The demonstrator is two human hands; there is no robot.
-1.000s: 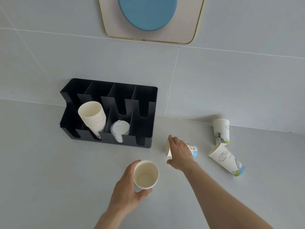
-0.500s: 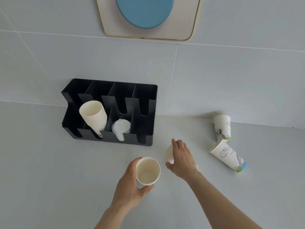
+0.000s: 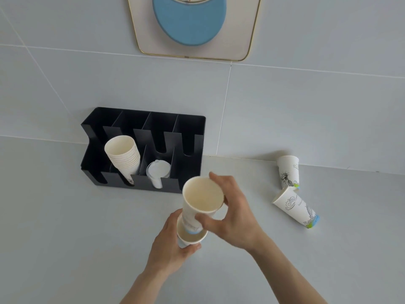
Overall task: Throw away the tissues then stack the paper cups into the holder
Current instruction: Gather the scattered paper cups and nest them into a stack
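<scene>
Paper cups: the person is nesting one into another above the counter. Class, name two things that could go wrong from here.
1. The upper cup in the right hand enters the lower cup, held by the left hand, at a tilt; it may jam or crumple.
2. The stack of cups in the holder already leans; adding more might tip it.

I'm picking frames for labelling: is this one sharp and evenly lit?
Head view: soft, even light, faint shadows, no glare. The holder and the two loose cups are sharp; the right hand and its cup are slightly motion-blurred. Wide-angle bending tilts the wall seams.
</scene>
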